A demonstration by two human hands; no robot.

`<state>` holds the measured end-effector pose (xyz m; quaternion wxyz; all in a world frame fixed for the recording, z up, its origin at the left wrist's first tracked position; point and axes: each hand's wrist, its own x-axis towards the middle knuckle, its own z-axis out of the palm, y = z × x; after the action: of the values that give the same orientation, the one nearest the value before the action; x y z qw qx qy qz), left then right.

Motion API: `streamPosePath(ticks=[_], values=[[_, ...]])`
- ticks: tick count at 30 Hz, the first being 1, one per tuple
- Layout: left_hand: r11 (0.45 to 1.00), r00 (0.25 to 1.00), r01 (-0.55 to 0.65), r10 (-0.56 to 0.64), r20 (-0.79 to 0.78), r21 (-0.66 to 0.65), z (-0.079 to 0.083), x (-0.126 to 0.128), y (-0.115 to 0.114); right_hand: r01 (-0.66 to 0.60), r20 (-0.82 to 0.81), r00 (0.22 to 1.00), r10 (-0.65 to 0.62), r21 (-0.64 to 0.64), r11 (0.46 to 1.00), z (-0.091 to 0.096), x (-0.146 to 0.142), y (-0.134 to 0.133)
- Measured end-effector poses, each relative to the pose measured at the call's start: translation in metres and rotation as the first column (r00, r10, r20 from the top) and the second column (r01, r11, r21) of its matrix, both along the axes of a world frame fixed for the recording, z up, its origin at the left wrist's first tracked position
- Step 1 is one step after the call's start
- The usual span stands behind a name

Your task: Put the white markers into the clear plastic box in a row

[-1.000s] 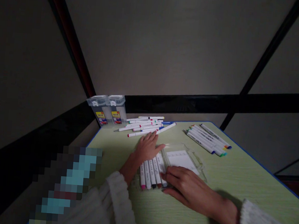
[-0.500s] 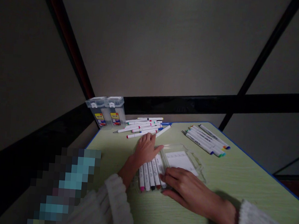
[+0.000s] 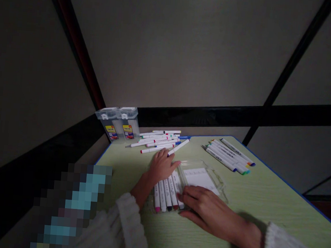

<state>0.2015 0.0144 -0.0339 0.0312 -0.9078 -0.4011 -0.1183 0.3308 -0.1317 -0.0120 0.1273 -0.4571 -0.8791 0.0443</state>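
An open clear plastic case (image 3: pixel 189 163) lies on the table, with a row of white markers (image 3: pixel 164 194) in its left half and a white card (image 3: pixel 199 179) in the other. My left hand (image 3: pixel 162 165) is over the far ends of the row, fingers stretched forward and thumb apart. A loose white marker with a dark purple end (image 3: pixel 179 147) lies beside its fingertips; whether they touch is unclear. At the case's middle near edge, my right hand (image 3: pixel 204 207) rests with fingers extended over the rightmost marker and thumb apart, gripping nothing that I can see.
Behind my left hand lies a loose pile of white markers (image 3: pixel 158 139). Two lidded clear containers (image 3: pixel 118 126) stand at the far left corner. Another group of markers (image 3: pixel 227 155) lies at the right. The pale green table (image 3: pixel 262 200) meets a wall panel (image 3: pixel 188 57) at the back.
The loose marker has shifted slightly toward me, and its purple end now shows beside my left fingertips. My left fingers have moved a little; my right hand stays in place.
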Motion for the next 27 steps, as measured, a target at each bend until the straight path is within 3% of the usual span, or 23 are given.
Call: streamPosePath(ticks=[12,27], values=[[0.998,0.997,0.055,-0.055,0.054,0.008,0.0044,-0.0016,-0.0016,-0.005,-0.010,1.000,0.006,0.028,1.000,-0.0011,0.0009,-0.0005],[0.999,0.997,0.037,-0.037,0.066,0.004,0.0074,-0.0017,-0.0061,-0.001,-0.021,1.000,0.002,0.005,1.000,-0.0020,0.0013,-0.0008]])
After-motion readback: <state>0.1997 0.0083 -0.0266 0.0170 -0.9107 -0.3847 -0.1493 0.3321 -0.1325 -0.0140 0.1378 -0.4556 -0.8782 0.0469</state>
